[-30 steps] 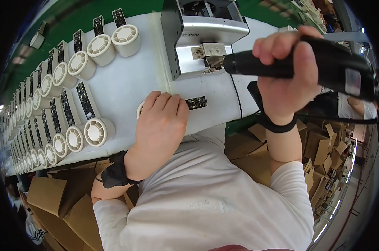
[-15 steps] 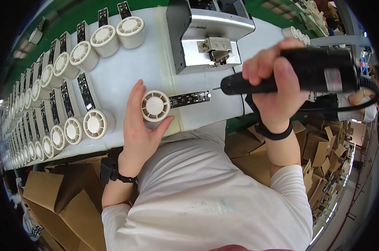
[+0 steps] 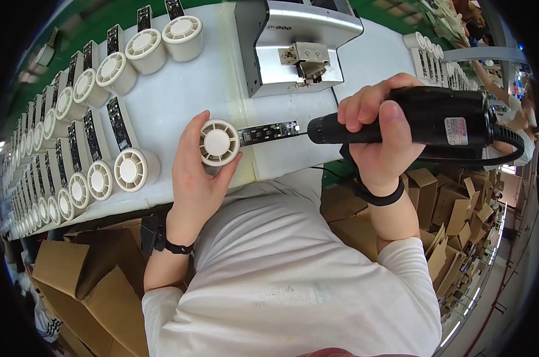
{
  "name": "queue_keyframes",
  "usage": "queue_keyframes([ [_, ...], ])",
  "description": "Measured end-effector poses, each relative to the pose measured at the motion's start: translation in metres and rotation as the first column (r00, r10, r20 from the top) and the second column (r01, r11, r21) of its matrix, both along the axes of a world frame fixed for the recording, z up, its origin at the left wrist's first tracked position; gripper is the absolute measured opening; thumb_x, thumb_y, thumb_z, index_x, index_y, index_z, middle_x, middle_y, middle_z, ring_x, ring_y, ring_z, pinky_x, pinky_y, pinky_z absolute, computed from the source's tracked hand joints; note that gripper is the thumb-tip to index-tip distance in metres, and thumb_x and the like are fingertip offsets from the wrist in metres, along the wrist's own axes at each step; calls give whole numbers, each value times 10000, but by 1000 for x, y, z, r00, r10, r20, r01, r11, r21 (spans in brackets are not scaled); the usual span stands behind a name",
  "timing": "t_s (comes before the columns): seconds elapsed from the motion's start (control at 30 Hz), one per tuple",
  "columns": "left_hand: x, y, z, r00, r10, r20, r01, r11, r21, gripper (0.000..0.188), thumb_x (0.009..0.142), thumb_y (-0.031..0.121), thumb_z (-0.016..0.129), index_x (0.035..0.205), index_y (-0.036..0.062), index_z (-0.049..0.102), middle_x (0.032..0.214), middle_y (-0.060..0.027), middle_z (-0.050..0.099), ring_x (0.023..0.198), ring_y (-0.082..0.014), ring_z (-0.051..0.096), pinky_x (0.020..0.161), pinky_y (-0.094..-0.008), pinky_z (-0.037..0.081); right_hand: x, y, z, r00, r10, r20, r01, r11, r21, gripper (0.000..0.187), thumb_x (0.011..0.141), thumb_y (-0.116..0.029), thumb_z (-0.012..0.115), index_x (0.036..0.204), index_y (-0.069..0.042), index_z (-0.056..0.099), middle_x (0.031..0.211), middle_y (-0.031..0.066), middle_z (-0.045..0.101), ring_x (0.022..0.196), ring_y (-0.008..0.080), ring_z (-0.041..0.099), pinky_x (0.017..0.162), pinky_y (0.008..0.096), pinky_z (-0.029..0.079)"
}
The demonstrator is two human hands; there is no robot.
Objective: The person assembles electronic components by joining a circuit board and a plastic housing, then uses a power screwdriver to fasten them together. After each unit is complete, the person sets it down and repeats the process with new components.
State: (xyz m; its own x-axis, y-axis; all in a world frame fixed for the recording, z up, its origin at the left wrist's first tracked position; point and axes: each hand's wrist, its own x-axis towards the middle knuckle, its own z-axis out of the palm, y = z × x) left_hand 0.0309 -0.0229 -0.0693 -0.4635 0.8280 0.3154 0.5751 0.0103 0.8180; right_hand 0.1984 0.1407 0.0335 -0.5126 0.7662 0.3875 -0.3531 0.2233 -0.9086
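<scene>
My left hand (image 3: 195,172) cups a round cream fan housing (image 3: 218,142) on the white bench (image 3: 180,98), thumb below it and fingers along its left side. A narrow dark circuit board (image 3: 268,132) sticks out from the housing to the right. My right hand (image 3: 376,140) grips a black electric screwdriver (image 3: 424,116) held sideways, its thin bit touching the board's right end. A cable runs off the tool's rear to the right.
Several identical cream housings with dark boards (image 3: 97,128) lie in rows across the left of the bench. A grey metal screw feeder (image 3: 293,44) stands behind the work spot. Cardboard boxes (image 3: 85,285) are piled below the bench edge. Another person's arm (image 3: 495,74) shows far right.
My left hand uncovered the housing and now cups it from the side. My right hand brought the screwdriver down from the feeder to the board's right end.
</scene>
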Motion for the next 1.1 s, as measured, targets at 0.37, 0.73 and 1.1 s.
queue_keyframes([
  [0.37,2,3,4,1000,21,-14,-21,1000,7,702,756,45,798,1346,-29,425,1218,-217,579,1032,-350,619,871,-388,510,1,-10,-8,1000,27,13,-28,999,42,273,911,-205,635,1087,-110,448,748,53,517,612,160,493,616,350,458],
  [0.73,4,3,3,994,37,105,-40,999,31,689,765,34,792,1333,-56,412,1285,-216,550,1081,-323,619,899,-365,515,-2,7,5,983,161,82,-168,983,77,331,900,-203,645,1144,-80,458,755,52,518,619,170,492,612,362,458],
  [1.1,-4,2,7,1000,-1,-24,3,999,54,682,772,29,781,1348,-38,421,1365,-233,504,1175,-327,584,942,-364,507,-66,18,44,940,-341,-33,340,940,-30,209,884,-63,620,1022,-1,476,661,67,535,521,181,542,530,286,454],
])
